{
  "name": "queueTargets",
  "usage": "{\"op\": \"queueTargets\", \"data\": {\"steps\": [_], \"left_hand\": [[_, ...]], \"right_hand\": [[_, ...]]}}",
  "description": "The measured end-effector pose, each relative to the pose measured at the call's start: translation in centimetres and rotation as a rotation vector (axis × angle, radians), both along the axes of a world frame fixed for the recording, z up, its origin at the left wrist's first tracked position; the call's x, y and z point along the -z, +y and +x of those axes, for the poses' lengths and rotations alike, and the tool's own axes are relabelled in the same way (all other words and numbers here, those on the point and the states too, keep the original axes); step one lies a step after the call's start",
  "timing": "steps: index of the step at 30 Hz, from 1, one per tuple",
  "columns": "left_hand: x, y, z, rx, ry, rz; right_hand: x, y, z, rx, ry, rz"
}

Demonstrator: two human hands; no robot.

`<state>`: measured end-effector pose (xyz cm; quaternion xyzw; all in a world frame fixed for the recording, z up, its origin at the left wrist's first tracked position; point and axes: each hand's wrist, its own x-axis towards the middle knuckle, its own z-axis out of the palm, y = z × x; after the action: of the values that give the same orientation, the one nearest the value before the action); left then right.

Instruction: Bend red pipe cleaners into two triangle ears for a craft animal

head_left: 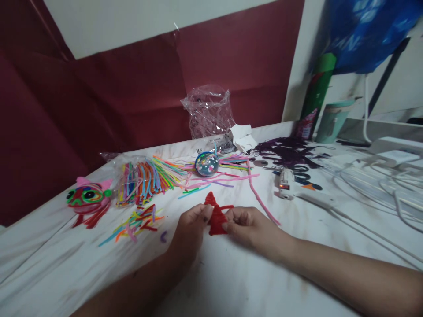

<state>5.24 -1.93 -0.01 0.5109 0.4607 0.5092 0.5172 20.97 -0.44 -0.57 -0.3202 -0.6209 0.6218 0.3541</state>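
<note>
Just one fuzzy red triangle (218, 223) here, over the white marbled surface (231, 277), plus one white glue gun (313, 197) and one multicoloured pink-eared figure (92, 206). Left hand (194, 221) angles inward, grip clamped on the triangle's left edge; right hand (247, 223) mirrors it, pinching the right.

Big dark red sheet (238, 66) is covering part of back wall. Crinkly see-through bag (209, 112) is standing in front, white paper scrap (243, 137) lying beside it. Purple stringy pile (284, 150) is spreading over table. Tall green tube (317, 86) is leaning near pale green cup (333, 123). Blue bag (366, 35) is hanging above, showing white letters.
</note>
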Motion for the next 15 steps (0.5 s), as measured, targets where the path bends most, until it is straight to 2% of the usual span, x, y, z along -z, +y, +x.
{"op": "queueTargets", "data": {"steps": [3,6,12,15], "left_hand": [[-0.3,0.1,0.0,-0.008,0.001,0.008],[-0.3,0.3,-0.2,0.017,0.114,0.001],[-0.1,0.2,-0.2,0.006,0.251,-0.017],[0.0,0.0,-0.1,-0.027,0.273,-0.023]], "right_hand": [[0.2,0.2,0.1,0.009,-0.031,0.023],[0.2,0.1,0.3,0.004,-0.09,0.109],[-0.7,-0.9,0.6,0.075,-0.245,0.569],[-0.9,-1.1,0.6,0.089,-0.278,0.649]]}}
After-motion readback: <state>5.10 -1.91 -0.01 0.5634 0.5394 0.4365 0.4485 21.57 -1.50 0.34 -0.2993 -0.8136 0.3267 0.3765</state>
